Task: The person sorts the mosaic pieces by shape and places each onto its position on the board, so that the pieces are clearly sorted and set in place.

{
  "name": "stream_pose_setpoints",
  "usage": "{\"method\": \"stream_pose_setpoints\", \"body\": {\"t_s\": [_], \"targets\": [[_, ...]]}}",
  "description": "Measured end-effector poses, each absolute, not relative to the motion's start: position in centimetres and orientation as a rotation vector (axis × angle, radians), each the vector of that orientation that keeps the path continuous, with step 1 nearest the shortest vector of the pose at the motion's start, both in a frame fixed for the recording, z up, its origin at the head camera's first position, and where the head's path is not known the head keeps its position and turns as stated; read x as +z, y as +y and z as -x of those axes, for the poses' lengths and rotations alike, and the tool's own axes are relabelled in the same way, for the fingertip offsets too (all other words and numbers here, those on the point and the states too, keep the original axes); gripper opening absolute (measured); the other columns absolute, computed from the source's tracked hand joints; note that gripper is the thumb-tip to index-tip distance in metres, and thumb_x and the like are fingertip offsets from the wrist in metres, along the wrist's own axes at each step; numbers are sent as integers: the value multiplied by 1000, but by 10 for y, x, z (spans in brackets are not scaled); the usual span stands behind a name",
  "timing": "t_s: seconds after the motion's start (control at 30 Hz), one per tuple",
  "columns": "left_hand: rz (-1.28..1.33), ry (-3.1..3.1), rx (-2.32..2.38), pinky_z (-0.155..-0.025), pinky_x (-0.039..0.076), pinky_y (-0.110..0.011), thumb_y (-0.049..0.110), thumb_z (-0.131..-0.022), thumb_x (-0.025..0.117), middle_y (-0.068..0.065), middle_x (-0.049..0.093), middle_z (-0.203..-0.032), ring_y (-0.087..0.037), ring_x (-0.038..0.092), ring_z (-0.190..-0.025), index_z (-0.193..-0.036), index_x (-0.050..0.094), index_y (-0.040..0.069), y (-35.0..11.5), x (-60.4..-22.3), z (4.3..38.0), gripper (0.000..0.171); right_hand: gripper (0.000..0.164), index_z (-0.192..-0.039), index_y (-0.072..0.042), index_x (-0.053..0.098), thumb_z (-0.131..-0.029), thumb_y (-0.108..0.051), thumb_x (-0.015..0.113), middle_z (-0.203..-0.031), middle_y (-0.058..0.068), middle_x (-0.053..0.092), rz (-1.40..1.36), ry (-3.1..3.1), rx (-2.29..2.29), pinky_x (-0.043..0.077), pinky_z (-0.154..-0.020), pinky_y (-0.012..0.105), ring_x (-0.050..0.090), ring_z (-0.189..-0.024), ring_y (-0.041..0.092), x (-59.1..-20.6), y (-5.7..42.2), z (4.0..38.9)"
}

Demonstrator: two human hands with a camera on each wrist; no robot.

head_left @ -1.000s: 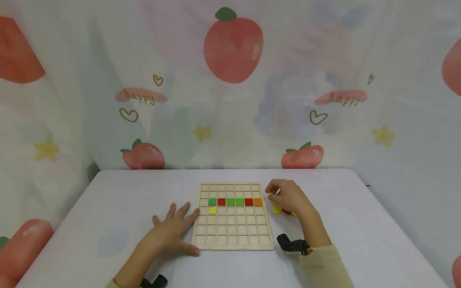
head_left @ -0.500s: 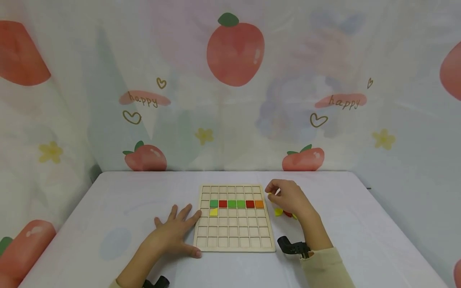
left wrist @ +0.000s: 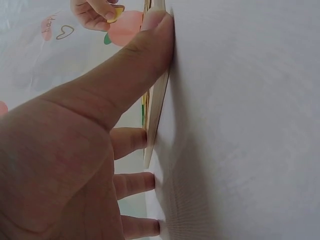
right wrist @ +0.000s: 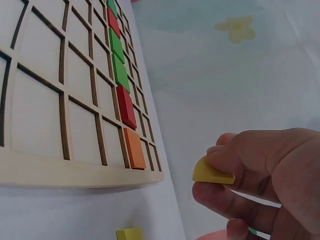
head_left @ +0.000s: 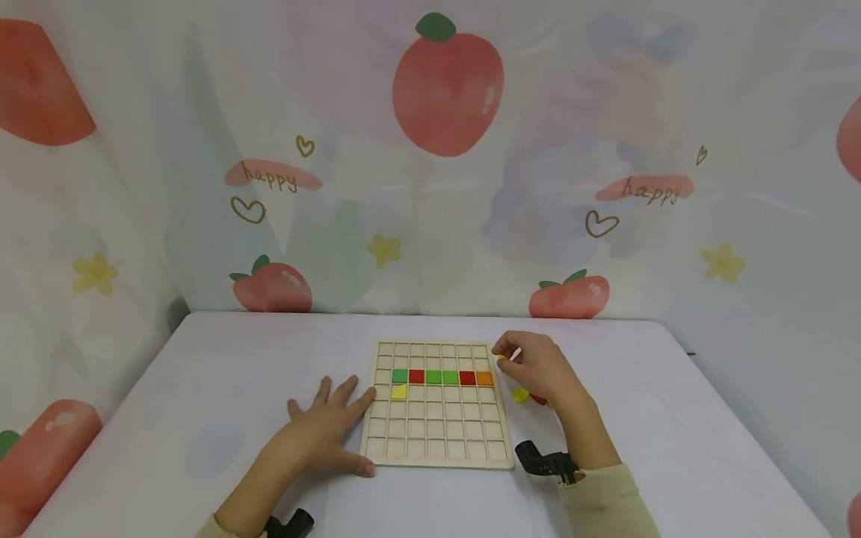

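A square wooden grid board [head_left: 440,468] lies on the table in the head view. One row holds square tiles: a teal-green tile [head_left: 400,376], then red and green ones, ending in an orange tile [head_left: 483,378]. Under the teal-green one sits a yellow piece [head_left: 399,392]. My left hand [head_left: 319,433] rests beside the board with spread fingers, thumb and forefinger touching its left edge. Past the board's upper right corner, my right hand [head_left: 536,365] pinches a yellow quarter-round tile [right wrist: 212,174] between thumb and fingers, raised above the table.
Right of the board, partly under my right forearm, lie several loose pieces, among them a yellow piece [head_left: 520,394] and a red piece [head_left: 538,399]. A patterned cloth [head_left: 444,224] hangs behind the white table [head_left: 235,373]. Wrist cameras [head_left: 545,459] stick out near both hands.
My right hand, still pinching the yellow tile, has shifted slightly toward the board. The left hand stays against the board. The head view has tilted a little.
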State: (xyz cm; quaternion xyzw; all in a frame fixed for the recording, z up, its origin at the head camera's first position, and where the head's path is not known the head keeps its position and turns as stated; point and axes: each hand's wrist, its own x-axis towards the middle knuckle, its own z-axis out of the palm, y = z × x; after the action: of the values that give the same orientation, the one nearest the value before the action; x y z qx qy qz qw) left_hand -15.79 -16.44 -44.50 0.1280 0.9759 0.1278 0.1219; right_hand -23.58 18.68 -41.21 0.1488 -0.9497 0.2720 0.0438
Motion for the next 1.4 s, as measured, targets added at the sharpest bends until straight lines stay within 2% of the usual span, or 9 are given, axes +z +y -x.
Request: {"method": "stream_pose_setpoints", "body": {"t_s": [0.3, 0.57, 1.4], "targets": [[-363, 2822, 394, -93, 8, -90, 70, -57, 84, -10, 25, -164, -53, 10, -149, -154, 39, 29, -167, -445, 154, 115, 11, -100, -14, 72, -90, -13, 72, -87, -4, 67, -415, -2907, 853, 53, -73, 34, 61, -79, 15, -417, 181, 232], [-374, 2841, 381, -93, 10, -90, 75, -58, 80, -10, 24, -165, -53, 11, -149, -155, 38, 30, -166, -453, 154, 115, 10, -99, -14, 72, -89, -12, 72, -87, -4, 67, -433, -2896, 836, 52, -71, 32, 60, -78, 14, -419, 179, 234], [-377, 2840, 322, -93, 11, -90, 76, -58, 79, -9, 23, -165, -52, 11, -149, -155, 36, 31, -164, -446, 162, 115, 5, -94, -12, 71, -89, -12, 70, -85, -7, 68, -646, -2828, 1064, 52, -71, 31, 64, -77, 10, -420, 147, 236]]}}
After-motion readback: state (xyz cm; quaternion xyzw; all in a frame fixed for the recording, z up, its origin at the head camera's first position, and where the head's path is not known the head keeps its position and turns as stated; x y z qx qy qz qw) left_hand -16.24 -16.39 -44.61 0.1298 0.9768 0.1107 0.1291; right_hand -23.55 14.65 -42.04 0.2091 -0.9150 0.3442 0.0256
